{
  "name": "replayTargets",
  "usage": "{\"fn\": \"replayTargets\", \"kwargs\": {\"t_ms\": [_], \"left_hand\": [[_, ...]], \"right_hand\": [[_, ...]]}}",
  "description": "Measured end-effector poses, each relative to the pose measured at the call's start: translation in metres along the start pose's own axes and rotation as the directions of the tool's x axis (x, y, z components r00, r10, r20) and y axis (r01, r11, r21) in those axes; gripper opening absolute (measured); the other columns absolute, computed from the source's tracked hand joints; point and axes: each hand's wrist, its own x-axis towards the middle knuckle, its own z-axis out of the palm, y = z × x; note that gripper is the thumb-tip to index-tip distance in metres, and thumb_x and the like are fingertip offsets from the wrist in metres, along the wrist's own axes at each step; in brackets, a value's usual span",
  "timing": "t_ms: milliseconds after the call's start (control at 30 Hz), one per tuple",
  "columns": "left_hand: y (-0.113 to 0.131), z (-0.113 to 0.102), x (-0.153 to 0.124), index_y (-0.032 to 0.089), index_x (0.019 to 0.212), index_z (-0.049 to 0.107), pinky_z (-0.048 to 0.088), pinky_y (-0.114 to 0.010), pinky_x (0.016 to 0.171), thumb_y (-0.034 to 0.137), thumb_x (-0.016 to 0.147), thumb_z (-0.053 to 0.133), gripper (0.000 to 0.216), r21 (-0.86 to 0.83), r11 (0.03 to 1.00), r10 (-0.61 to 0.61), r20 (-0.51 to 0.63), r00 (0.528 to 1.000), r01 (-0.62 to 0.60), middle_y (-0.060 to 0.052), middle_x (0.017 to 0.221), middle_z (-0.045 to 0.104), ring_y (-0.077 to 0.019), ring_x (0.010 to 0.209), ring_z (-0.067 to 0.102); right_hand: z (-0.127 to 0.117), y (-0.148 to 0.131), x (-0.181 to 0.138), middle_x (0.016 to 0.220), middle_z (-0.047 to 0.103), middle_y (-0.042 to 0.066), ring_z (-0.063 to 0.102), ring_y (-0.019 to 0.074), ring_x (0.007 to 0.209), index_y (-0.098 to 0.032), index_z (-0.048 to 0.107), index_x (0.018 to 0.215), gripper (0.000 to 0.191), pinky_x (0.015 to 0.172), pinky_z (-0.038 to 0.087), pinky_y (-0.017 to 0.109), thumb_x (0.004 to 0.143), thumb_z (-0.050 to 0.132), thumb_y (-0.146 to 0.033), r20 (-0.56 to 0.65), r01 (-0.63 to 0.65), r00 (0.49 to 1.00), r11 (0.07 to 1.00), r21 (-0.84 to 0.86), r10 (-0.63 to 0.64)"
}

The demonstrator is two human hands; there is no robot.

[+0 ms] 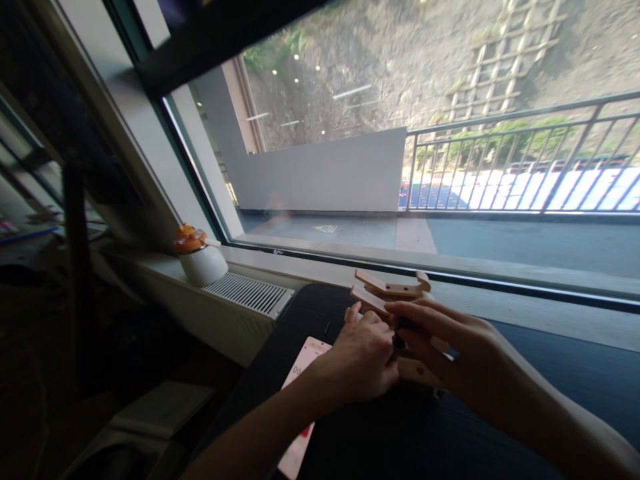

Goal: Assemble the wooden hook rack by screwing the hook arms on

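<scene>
Over the right part of the dark table, both my hands meet at a small light-wood stand (393,289) with curved, hook-ended pieces and small holes. My left hand (364,355) is closed around its near side, fingers bent against the wood. From the right comes my right hand (453,333), its thumb and fingers pinched on a small dark piece (399,339) whose kind I cannot make out. Part of a lower wooden piece (417,373) shows below the hands. My hands hide the stand's middle.
A phone (309,353) with a lit screen lies left of my left hand on the dark table (280,373). A white pot with an orange top (203,260) stands on the ledge beside a vent grille (250,293). The window sill (320,269) runs behind the table.
</scene>
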Motion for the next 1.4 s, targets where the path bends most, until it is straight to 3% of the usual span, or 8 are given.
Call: {"fn": "replayTargets", "kwargs": {"t_ms": [200, 267, 467, 733, 900, 1000, 1167, 1400], "left_hand": [[0.001, 0.0, 0.0, 0.019, 0.121, 0.066, 0.021, -0.066, 0.119, 0.021, 0.088, 0.057, 0.034, 0.02, 1.0, 0.022, 0.008, 1.0, -0.022, -0.012, 0.132, 0.063, -0.0319, 0.131, 0.051], [0.0, 0.001, 0.0, 0.018, 0.12, 0.066, 0.022, -0.065, 0.119, 0.022, 0.087, 0.058, 0.034, 0.017, 1.0, 0.021, -0.004, 1.0, -0.021, -0.012, 0.128, 0.065, -0.0312, 0.129, 0.053], [-0.002, 0.002, -0.001, 0.024, 0.125, 0.064, 0.019, -0.066, 0.12, 0.026, 0.09, 0.056, 0.035, -0.009, 1.0, 0.006, 0.012, 1.0, -0.006, -0.009, 0.137, 0.061, -0.0308, 0.133, 0.051], [0.0, 0.001, -0.001, 0.021, 0.121, 0.066, 0.022, -0.063, 0.119, 0.025, 0.089, 0.057, 0.034, 0.039, 0.999, -0.009, 0.014, 1.0, 0.008, -0.011, 0.125, 0.065, -0.0298, 0.123, 0.056], [0.001, 0.001, -0.001, 0.022, 0.123, 0.063, 0.023, -0.065, 0.118, 0.024, 0.087, 0.058, 0.036, -0.002, 1.0, -0.008, -0.005, 1.0, 0.008, -0.011, 0.132, 0.062, -0.0312, 0.128, 0.053], [-0.001, 0.003, 0.0, 0.022, 0.122, 0.064, 0.02, -0.066, 0.119, 0.023, 0.089, 0.056, 0.034, -0.01, 1.0, 0.004, -0.005, 1.0, -0.004, -0.011, 0.135, 0.061, -0.0306, 0.13, 0.052], [-0.002, 0.003, -0.001, 0.022, 0.121, 0.064, 0.02, -0.066, 0.119, 0.021, 0.088, 0.056, 0.034, 0.009, 1.0, 0.015, 0.01, 1.0, -0.015, -0.01, 0.133, 0.063, -0.0305, 0.13, 0.051], [0.001, -0.002, -0.001, 0.024, 0.126, 0.061, 0.019, -0.067, 0.119, 0.022, 0.089, 0.056, 0.037, -0.034, 0.999, 0.014, 0.011, 1.0, -0.014, -0.009, 0.142, 0.058, -0.0304, 0.134, 0.049]], "right_hand": [[0.002, -0.004, 0.002, 0.093, 0.076, 0.001, 0.072, 0.0154, 0.071, -0.024, 0.066, 0.106, 0.016, 0.062, 0.056, 0.024, 0.09, 0.066, -0.02, -0.037, -0.086, 0.996, 0.995, -0.059, 0.084], [0.001, -0.007, 0.002, 0.095, 0.076, 0.002, 0.068, 0.0135, 0.062, -0.024, 0.066, 0.107, 0.019, 0.056, 0.054, 0.024, 0.088, 0.065, -0.019, -0.039, -0.084, 0.996, 0.995, -0.061, 0.082], [-0.002, -0.009, 0.003, 0.121, 0.074, 0.005, 0.072, 0.0183, 0.105, -0.029, 0.063, 0.122, 0.034, 0.085, 0.057, 0.025, 0.093, 0.056, -0.012, -0.004, 0.004, 1.0, 1.0, 0.009, -0.004], [0.005, -0.005, 0.002, 0.077, 0.073, 0.001, 0.069, 0.0158, 0.06, -0.024, 0.064, 0.102, 0.013, 0.055, 0.053, 0.024, 0.089, 0.065, -0.023, -0.067, -0.145, 0.988, 0.988, -0.056, 0.142], [0.0, -0.009, 0.0, 0.116, 0.074, 0.006, 0.071, 0.0134, 0.073, -0.028, 0.063, 0.12, 0.034, 0.063, 0.055, 0.023, 0.09, 0.057, -0.015, 0.011, -0.113, 0.994, 0.994, -0.001, 0.113], [-0.001, -0.008, 0.0, 0.105, 0.077, 0.003, 0.073, 0.0155, 0.078, -0.029, 0.065, 0.117, 0.03, 0.066, 0.055, 0.024, 0.091, 0.058, -0.016, 0.007, -0.11, 0.994, 0.994, 0.005, 0.11], [0.002, -0.006, 0.002, 0.075, 0.074, 0.0, 0.068, 0.0156, 0.06, -0.024, 0.066, 0.097, 0.01, 0.054, 0.052, 0.024, 0.087, 0.067, -0.025, -0.003, -0.187, 0.982, 0.982, -0.031, 0.187], [-0.002, -0.012, 0.003, 0.11, 0.076, 0.006, 0.073, 0.0171, 0.078, -0.025, 0.068, 0.111, 0.028, 0.066, 0.058, 0.026, 0.087, 0.06, -0.015, -0.001, -0.122, 0.993, 0.992, 0.013, 0.122]]}}
